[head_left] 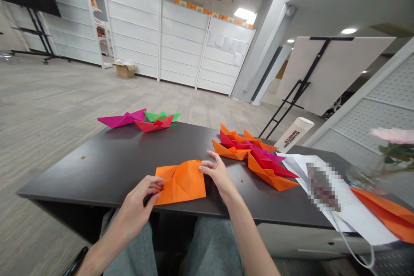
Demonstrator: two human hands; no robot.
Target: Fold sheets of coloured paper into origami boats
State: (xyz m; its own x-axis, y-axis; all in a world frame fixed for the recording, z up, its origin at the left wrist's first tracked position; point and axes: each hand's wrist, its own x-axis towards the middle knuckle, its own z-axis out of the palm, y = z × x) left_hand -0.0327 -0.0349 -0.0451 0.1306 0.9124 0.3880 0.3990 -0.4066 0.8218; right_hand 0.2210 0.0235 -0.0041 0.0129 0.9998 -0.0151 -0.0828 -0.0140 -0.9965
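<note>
Orange paper [183, 187] lies at the near edge of the table [113, 168], between the person's two hands. Left hand [140, 198]: fingers curled over the paper's left side, thumb by its near left corner; can't tell from here if it grips. Right hand [218, 174]: thumb and finger pinching the paper's far right corner, another finger raised clear of it. Paper is roughly rectangular, thin, creased — top layer bulges up in the middle.

Containers: a clear glass vase [360, 177] at the table's right end, blurry, pink flower [393, 135] and green leaves just above it. On the floor past the far edge, an open cardboard box [125, 70] with something whitish in the top, contents unclear.

Folded paper boats, pointed ends, crisp creases. Toward the far left corner: purple boat [121, 120], green boat [166, 116], red boat [155, 125], close together. Right of the right hand, a tight cluster of boats [231, 152] — orange, red, purple. Then a white tube [295, 133] with black print near the far edge, flat white sheets [364, 220] toward the near right corner, partly blurred out, and folded orange paper at the right end.
</note>
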